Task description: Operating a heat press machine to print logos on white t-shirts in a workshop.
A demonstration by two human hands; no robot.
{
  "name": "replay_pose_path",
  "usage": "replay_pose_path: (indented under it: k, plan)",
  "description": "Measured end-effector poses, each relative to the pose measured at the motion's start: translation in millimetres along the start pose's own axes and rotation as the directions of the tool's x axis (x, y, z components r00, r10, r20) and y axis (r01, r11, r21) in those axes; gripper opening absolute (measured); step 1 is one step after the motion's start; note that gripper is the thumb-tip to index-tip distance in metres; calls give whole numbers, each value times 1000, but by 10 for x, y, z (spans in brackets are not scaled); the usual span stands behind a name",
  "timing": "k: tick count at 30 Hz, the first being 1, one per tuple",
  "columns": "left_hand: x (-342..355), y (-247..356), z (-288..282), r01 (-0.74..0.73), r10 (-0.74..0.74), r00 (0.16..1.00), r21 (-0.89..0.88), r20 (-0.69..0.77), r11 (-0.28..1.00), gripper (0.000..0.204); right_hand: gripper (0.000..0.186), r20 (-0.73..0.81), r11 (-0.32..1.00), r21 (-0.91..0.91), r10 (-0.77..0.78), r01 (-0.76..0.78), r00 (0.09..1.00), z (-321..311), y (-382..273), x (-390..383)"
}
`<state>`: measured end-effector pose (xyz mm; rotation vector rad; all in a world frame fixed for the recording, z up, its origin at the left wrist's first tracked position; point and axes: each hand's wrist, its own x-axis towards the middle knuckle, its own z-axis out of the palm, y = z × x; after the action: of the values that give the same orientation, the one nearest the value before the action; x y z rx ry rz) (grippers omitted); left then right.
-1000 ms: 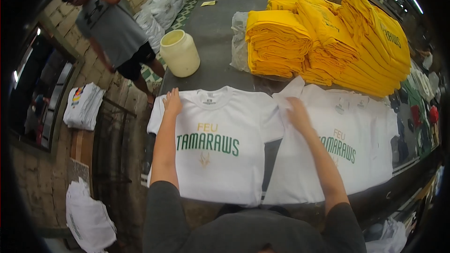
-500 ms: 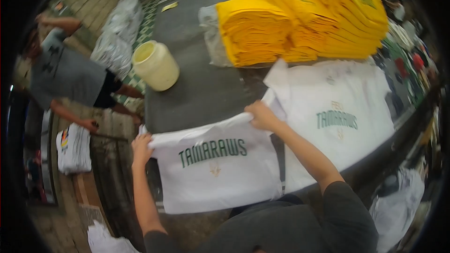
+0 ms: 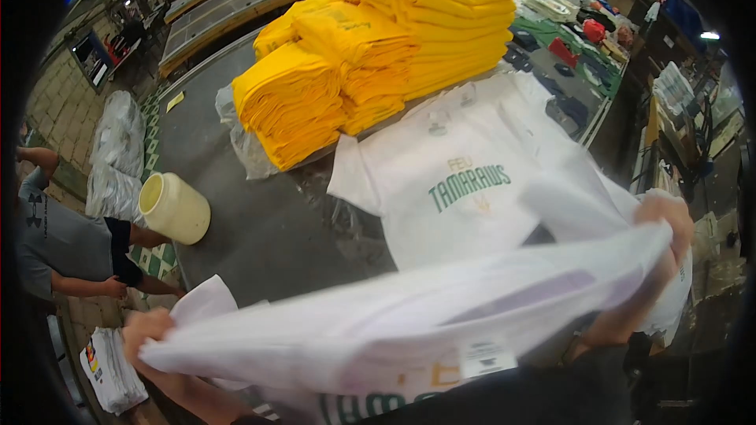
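Observation:
A white T-shirt (image 3: 315, 330) with green and gold lettering is stretched sideways in the air close to me, blurred by motion. My left hand (image 3: 150, 334) is closed on one end of it, low at the left. At the other end, my right hand (image 3: 669, 228) grips the cloth, higher and far to the right. Beyond the held shirt, a second white T-shirt (image 3: 409, 157) lies spread on the dark table (image 3: 252, 244), print side up. The held cloth covers its lower part.
Tall stacks of folded yellow shirts (image 3: 449, 39) stand at the back of the table. A cream plastic tub (image 3: 189, 212) sits at its left edge. A person in a grey shirt (image 3: 67, 244) stands at the left, near folded white shirts (image 3: 114, 370). Long tables (image 3: 252, 8) lie behind.
The shirt between my hands has risen off the table toward me and is pulled out wider. My hands have moved apart, the right one far rightward. The view has shifted.

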<state>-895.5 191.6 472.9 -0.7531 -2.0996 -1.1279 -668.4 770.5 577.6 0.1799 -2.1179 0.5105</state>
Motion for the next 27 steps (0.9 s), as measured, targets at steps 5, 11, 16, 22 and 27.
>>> replay_pose_path:
  k: [5, 11, 16, 22, 27]
  plan:
    - [1065, 641, 635, -42, 505, 604, -607, 617, 793, 16, 24, 159, 978, 153, 119, -143, 980, -1038, 441, -61]
    - [1637, 1055, 2340, 101, 27, 899, -267, 437, 958, 34, 30, -111, 952, 43, 307, -304, 945, -696, 1974, 674]
    - [1741, 472, 4278, 231, -111, 741, -96, 662, 968, 33, 37, 360, 838, -437, 496, -327, 790, 778, 3826, 791]
    - [1063, -246, 5655, -28, -276, 653, 387, 706, 922, 34, 21, 557, 847, -518, 439, -119, 705, 2307, 5038, -211]
    - [1081, -593, 5723, -83, -367, 612, 518, 700, 851, 36, 18, 493, 880, -435, 408, -189, 768, 2644, 5334, -506]
